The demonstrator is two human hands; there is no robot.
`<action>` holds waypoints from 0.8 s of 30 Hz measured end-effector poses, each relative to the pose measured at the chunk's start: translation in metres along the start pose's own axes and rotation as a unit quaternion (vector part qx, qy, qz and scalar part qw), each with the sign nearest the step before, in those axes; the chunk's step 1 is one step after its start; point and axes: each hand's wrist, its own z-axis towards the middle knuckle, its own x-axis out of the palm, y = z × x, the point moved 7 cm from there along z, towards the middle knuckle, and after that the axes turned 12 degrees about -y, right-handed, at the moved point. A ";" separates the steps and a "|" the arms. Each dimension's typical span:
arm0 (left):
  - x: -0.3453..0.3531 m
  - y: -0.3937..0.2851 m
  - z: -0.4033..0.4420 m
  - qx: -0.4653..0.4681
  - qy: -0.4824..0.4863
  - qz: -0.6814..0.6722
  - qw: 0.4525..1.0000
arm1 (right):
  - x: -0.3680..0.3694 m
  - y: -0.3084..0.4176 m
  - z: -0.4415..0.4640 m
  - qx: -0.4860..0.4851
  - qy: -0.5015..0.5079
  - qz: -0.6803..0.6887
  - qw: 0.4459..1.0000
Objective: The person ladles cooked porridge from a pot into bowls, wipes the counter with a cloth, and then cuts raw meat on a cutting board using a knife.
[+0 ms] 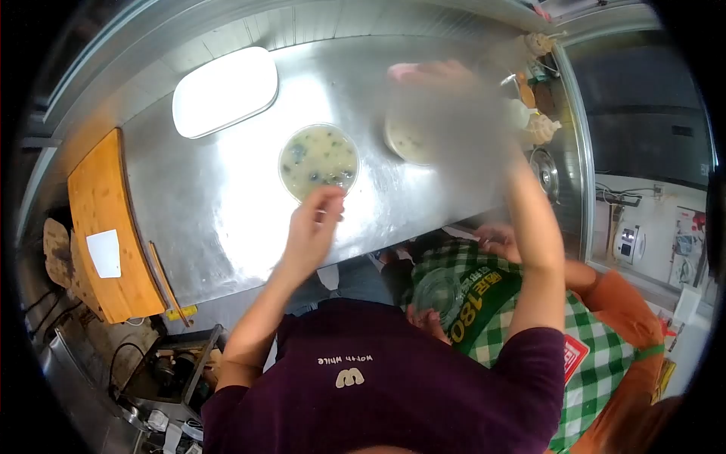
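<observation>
A round bowl of pale, thick soup with dark pieces sits on the steel counter. My left hand is at its near rim, fingers curled together; anything pinched in them is hidden. Farther right is a second bowl of similar soup, partly covered by a grey haze in the picture. My right hand reaches over the far side of that bowl. Its fingers are smeared, and the haze hides the wrist. A pinkish patch shows by the right fingertips, too blurred to name.
White rectangular trays lie at the back left of the steel counter. A wooden board bears a white paper. Squeeze bottles line the right side. Close at my right, a co-worker in a checked apron holds a clear container.
</observation>
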 end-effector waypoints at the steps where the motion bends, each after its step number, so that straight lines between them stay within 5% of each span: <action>1: 0.021 -0.001 0.000 0.004 0.037 -0.029 0.999 | 0.016 0.001 -0.001 -0.063 0.021 -0.022 0.998; 5: 0.059 0.009 -0.008 -0.026 0.085 -0.023 0.996 | 0.075 0.013 -0.038 -0.284 0.085 -0.093 0.951; 12: 0.067 0.036 -0.008 -0.103 0.055 -0.037 0.992 | 0.077 -0.035 -0.029 -0.211 0.129 -0.062 0.967; 16: 0.059 0.044 -0.011 -0.112 0.046 -0.027 0.992 | 0.081 -0.068 -0.039 -0.128 0.166 -0.127 0.969; 22: 0.052 0.051 -0.017 -0.124 0.065 -0.012 0.990 | 0.070 -0.075 -0.065 0.179 0.254 -0.109 0.944; 24: 0.047 0.050 -0.021 -0.123 0.077 -0.012 0.989 | 0.064 -0.075 -0.078 0.264 0.197 -0.076 0.941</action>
